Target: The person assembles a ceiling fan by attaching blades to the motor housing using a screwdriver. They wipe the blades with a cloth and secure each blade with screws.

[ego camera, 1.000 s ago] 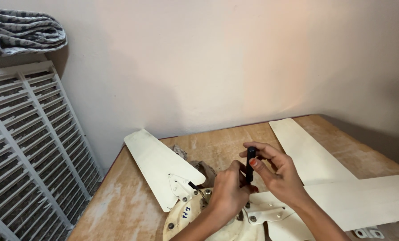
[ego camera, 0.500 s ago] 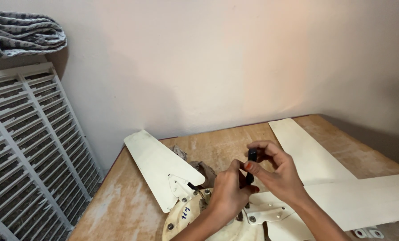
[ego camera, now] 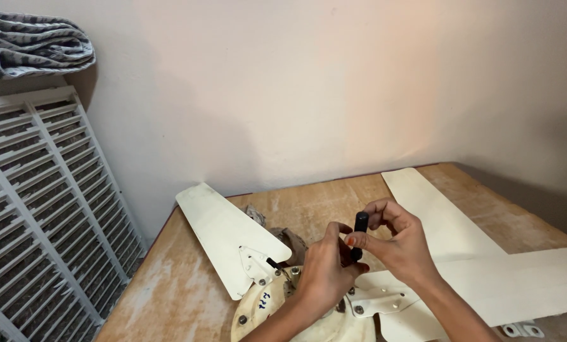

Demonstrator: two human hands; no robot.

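A cream ceiling fan lies on a worn wooden table [ego camera: 169, 278], its round motor housing [ego camera: 264, 313] near the bottom edge. One blade [ego camera: 223, 231] points back left, another blade [ego camera: 435, 212] back right, a third blade [ego camera: 518, 278] to the right. My right hand [ego camera: 400, 244] grips the black handle of a screwdriver [ego camera: 360, 223], held upright over the hub. My left hand [ego camera: 324, 272] pinches the lower part of that tool with thumb and fingers. The tool's tip is hidden behind my hands.
A white slatted grille [ego camera: 36, 209] leans against the wall at the left, with a folded grey patterned cloth [ego camera: 33, 44] on top. A crumpled rag [ego camera: 283, 237] lies behind the hub. A plain wall stands close behind the table. Small white brackets [ego camera: 521, 329] lie at the bottom right.
Both hands stay over the hub with the screwdriver between them. My fingers have shifted slightly around the handle.
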